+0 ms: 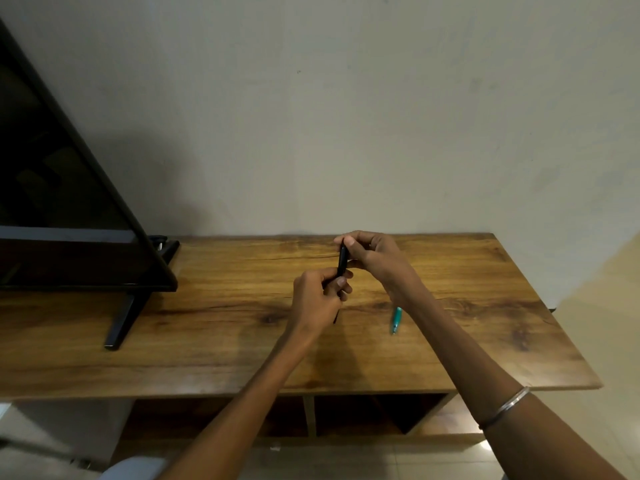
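Head view showed you holding a black pen (342, 261) above the wooden table (485, 306), near its back edge and roughly midway along it. Your left hand (317, 299) gripped the pen's lower end, with the fingers curled round it and the thumb pressed against the barrel. Your right hand (374, 256) pinched the upper end between the thumb and curled fingers, so the pen stood nearly upright between the two hands, clear of the tabletop. A thin dark sliver (335, 318) poked out beneath your left hand; whether it belonged to the pen could not be told. A teal pen (396, 320) lay on the table just beside your right wrist, its length running toward you. You wore a metal bangle (505, 407) on your right forearm. At the left stood a black television (69, 202), its stand foot (123, 322) resting on the table well apart from your hands. Open shelf compartments (346, 414) showed under the tabletop, and a plain pale wall (346, 116) rose behind it.
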